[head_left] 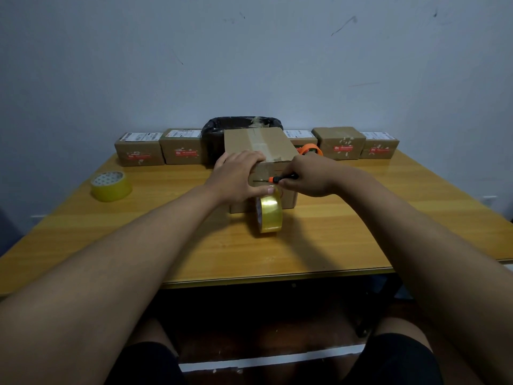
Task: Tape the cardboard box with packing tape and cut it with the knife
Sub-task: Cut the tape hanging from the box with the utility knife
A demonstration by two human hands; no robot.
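A brown cardboard box (258, 143) stands in the middle of the wooden table (361, 226), with a strip of clear tape along its top. My left hand (238, 176) presses flat on the box's near top edge, its thumb down on the front face. My right hand (308, 176) grips a knife (273, 179) with an orange and black handle, its thin blade pointing left across the box's front face. A roll of yellowish packing tape (269, 213) stands on edge against the box's front, just below the blade, its tape running up the box.
A second tape roll (111, 186) lies flat at the left of the table. Several small labelled cardboard boxes (138, 150) line the back edge. A bin with a black bag (238, 126) sits behind the box, and an orange tape roll (311, 149) lies to its right.
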